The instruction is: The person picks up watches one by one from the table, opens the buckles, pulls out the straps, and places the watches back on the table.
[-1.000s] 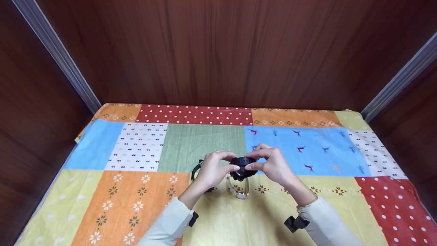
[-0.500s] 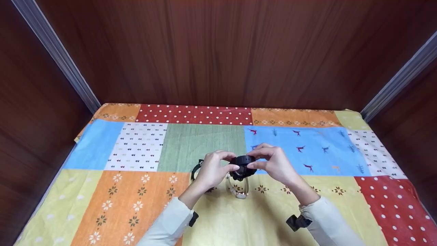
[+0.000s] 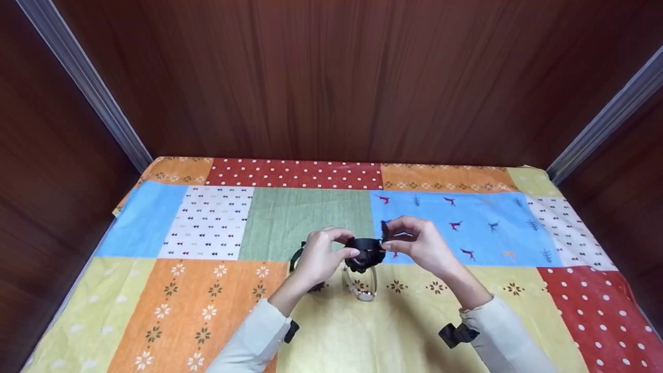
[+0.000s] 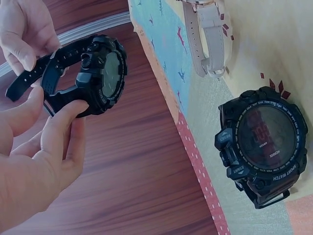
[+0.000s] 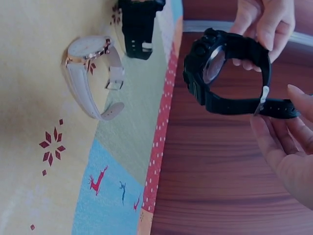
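Observation:
A black digital sports watch (image 3: 365, 259) is held up between both hands, its strap bent into a loop. The left hand (image 3: 323, 256) grips the band beside the case with thumb and fingers. On the other side, the right hand (image 3: 419, 243) pinches the strap's tail, which sticks out past the metal buckle (image 5: 263, 98) in the right wrist view. The watch face (image 4: 112, 73) is turned toward the table side in the left wrist view. Below the held watch, a pale-strapped watch with a rose-gold case (image 3: 365, 295) rests on the cloth.
Another black sports watch (image 4: 266, 137) lies on the cloth, partly hidden behind the left forearm in the head view. The patchwork tablecloth (image 3: 207, 311) covers the table. Brown wood-grain panels (image 3: 331, 77) enclose its back and sides.
The right hand has shifted slightly rightward, drawing the strap's tail out from the loop, so it now stands up at the fingertips. The left hand has stayed nearly in place.

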### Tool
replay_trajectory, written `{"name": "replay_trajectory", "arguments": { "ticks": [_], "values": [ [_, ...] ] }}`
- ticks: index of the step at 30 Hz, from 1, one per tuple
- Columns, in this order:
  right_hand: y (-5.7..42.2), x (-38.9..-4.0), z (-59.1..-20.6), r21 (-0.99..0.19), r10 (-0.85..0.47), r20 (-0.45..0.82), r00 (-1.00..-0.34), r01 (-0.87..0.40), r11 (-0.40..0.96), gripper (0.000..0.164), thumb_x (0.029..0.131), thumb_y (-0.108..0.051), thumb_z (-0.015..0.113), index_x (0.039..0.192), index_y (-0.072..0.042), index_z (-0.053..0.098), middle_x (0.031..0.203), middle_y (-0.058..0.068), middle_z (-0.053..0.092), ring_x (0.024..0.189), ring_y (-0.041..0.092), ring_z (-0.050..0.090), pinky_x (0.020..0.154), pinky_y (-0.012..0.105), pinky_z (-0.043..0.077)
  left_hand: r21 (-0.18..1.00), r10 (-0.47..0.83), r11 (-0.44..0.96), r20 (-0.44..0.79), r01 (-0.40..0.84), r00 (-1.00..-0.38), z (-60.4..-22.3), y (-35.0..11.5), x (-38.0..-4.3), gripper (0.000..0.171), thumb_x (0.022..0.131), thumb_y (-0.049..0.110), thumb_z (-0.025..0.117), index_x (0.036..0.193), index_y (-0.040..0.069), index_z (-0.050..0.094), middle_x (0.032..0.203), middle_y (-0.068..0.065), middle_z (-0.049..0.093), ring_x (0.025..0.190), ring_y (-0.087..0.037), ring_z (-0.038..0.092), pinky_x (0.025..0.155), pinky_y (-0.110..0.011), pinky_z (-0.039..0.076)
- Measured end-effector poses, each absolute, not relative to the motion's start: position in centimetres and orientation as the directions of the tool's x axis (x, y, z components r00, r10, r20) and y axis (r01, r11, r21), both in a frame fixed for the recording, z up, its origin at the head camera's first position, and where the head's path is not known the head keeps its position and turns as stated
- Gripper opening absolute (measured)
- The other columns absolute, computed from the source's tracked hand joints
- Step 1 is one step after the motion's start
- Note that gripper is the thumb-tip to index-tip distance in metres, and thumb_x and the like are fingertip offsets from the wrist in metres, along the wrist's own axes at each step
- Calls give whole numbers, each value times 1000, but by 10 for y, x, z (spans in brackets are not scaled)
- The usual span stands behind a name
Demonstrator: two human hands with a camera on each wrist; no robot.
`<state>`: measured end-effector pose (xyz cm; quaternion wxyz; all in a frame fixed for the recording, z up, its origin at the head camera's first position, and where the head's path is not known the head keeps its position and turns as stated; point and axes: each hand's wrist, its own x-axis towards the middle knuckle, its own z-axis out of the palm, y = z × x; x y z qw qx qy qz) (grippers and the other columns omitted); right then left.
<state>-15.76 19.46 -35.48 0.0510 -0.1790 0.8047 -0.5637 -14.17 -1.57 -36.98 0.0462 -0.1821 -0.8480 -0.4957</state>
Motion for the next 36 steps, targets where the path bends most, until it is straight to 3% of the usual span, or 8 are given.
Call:
{"name": "replay_trajectory", "arguments": {
  "ticks": [13,22,36],
  "values": [
    [204,-163,-356,-956,-421,62,-905,-175,235,27,79,-3,68,101,9,59,92,19,65,78,17,63,72,30,52,821,276,442,258,360,-926,-370,-21,-142,21,78,8,70,96,-1,67,91,-9,66,91,-22,59,86,-37,44],
    [211,-164,-361,-982,-426,67,-902,-135,133,27,79,-6,70,99,6,59,92,15,66,82,33,63,75,37,51,843,286,407,247,351,-926,-371,-25,-143,21,78,9,70,97,0,67,92,-8,66,92,-21,60,86,-36,44],
    [214,-163,-370,-983,-414,94,-905,-151,106,28,78,-4,70,100,9,58,88,16,65,76,24,63,75,36,51,860,296,374,245,348,-923,-374,-28,-144,23,78,9,71,97,-2,66,93,-9,66,90,-23,60,84,-37,45]
  ]
}}
